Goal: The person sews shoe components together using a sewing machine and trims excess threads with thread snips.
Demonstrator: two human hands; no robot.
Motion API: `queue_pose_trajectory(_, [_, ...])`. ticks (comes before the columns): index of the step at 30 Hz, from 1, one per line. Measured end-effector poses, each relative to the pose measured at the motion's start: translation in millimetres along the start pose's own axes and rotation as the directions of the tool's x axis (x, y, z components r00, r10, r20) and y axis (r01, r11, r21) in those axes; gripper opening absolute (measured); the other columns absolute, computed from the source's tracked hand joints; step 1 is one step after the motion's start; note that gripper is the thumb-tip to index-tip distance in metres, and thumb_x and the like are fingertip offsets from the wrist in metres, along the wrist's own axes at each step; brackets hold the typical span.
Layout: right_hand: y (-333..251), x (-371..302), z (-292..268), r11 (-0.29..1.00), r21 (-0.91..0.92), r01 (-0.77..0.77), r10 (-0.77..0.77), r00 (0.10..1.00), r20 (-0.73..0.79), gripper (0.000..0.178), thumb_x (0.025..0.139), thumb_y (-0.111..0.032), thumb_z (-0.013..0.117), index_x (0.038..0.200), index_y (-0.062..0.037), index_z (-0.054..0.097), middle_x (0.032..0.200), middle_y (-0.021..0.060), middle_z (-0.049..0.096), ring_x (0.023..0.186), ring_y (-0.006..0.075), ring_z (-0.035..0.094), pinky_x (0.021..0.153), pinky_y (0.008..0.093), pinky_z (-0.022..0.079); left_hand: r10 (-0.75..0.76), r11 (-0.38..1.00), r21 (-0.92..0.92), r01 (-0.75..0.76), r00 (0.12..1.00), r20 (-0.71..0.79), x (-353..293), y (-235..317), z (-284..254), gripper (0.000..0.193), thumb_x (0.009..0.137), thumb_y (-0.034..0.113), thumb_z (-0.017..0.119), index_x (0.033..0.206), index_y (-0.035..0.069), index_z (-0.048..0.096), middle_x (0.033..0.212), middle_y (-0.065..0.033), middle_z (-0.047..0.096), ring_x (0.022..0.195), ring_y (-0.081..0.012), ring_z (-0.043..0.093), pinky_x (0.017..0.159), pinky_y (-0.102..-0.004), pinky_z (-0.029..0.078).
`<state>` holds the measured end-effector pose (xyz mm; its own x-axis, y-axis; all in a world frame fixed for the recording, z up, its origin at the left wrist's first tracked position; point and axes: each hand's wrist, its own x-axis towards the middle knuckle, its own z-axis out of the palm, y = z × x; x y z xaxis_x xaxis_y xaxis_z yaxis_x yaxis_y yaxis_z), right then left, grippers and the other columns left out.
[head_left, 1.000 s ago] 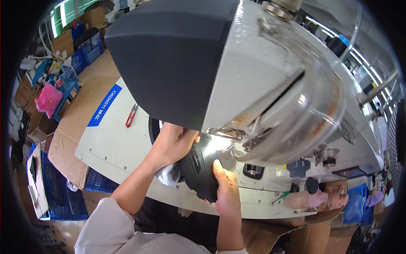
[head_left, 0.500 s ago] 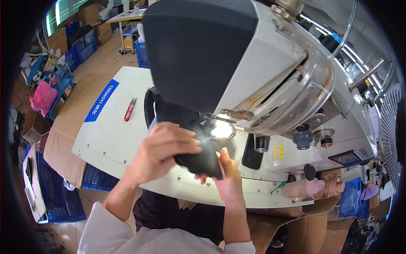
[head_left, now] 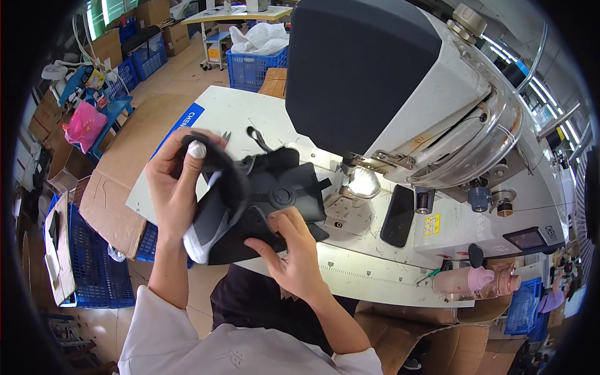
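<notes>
My left hand (head_left: 170,194) is closed round a curved black strap (head_left: 228,172) of a black fabric piece (head_left: 240,240), raised over the table's front edge. A pale grey lining shows on this piece near my left wrist. My right hand (head_left: 292,253) pinches the same piece's right edge between thumb and fingers. Behind it lies more black material with a round raised emblem (head_left: 282,196) and a small loop; I cannot tell whether it is joined to the held piece. To the right stands a sewing machine (head_left: 437,119), its lamp shining over the needle area, apart from both hands.
A black phone (head_left: 397,215) lies on the white table (head_left: 350,269) right of the needle area. Pink bottles (head_left: 462,281) are at the right end. Metal snip tips (head_left: 226,135) show behind my left hand. Blue crates (head_left: 100,262) and cardboard stand at the left.
My left hand has moved left and up, lifting the strap away from the machine. My right hand has shifted left, and the black piece is turned and opened out. The view has shifted.
</notes>
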<state>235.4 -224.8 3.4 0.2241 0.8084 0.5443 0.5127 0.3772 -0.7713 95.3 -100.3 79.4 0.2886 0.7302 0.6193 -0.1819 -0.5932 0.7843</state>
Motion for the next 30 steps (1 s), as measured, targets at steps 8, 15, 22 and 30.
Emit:
queue_pose_trajectory(8, [-18.0,-11.6,-44.2,0.825,0.503,-0.257,0.380,0.912,-0.156,0.009,0.089,-0.005,0.065,0.091,-0.0002,0.058,0.081,-0.0016,0.057,0.069,0.0034,0.046,0.064,0.0193,0.038,0.136,0.901,0.233,-0.366,0.749,0.649,-71.9,-20.4,-13.9,0.017,0.073,0.003,0.068,0.084,0.004,0.055,0.082,-0.0099,0.056,0.074,-0.0275,0.054,0.064,-0.0368,0.045])
queue_pose_trajectory(15, [-20.9,-17.9,-59.0,0.937,0.244,-0.250,0.277,0.958,-0.080,0.018,0.086,-0.004,0.068,0.082,0.0015,0.051,0.076,0.0054,0.057,0.065,0.0080,0.049,0.058,0.0245,0.040,-0.234,0.972,0.166,0.165,0.695,0.680,-70.9,-13.8,-8.0,0.026,0.090,0.023,0.060,0.102,0.000,0.058,0.081,-0.0075,0.057,0.073,-0.0201,0.057,0.067,-0.0305,0.047])
queue_pose_trajectory(22, [-32.6,-7.6,-79.8,0.988,0.015,-0.154,0.155,0.985,-0.075,0.020,0.084,-0.004,0.068,0.081,0.0000,0.048,0.065,0.0105,0.049,0.054,0.0188,0.045,0.053,0.0285,0.039,-0.514,0.491,-0.216,0.844,0.481,0.710,-47.2,-6.1,-1.6,0.071,0.090,0.061,0.049,0.117,-0.004,0.055,0.092,-0.0060,0.060,0.082,-0.0128,0.055,0.076,-0.0274,0.045])
queue_pose_trajectory(30, [-21.4,-9.2,-80.9,0.989,0.030,-0.144,0.143,0.990,0.018,0.024,0.084,-0.005,0.068,0.082,0.0006,0.045,0.065,0.0110,0.047,0.055,0.0182,0.040,0.051,0.0277,0.036,-0.374,0.909,0.097,0.405,0.693,0.616,-28.4,19.5,15.4,0.069,0.093,0.052,0.051,0.127,-0.008,0.047,0.111,-0.0112,0.055,0.105,-0.0164,0.051,0.088,-0.0282,0.040])
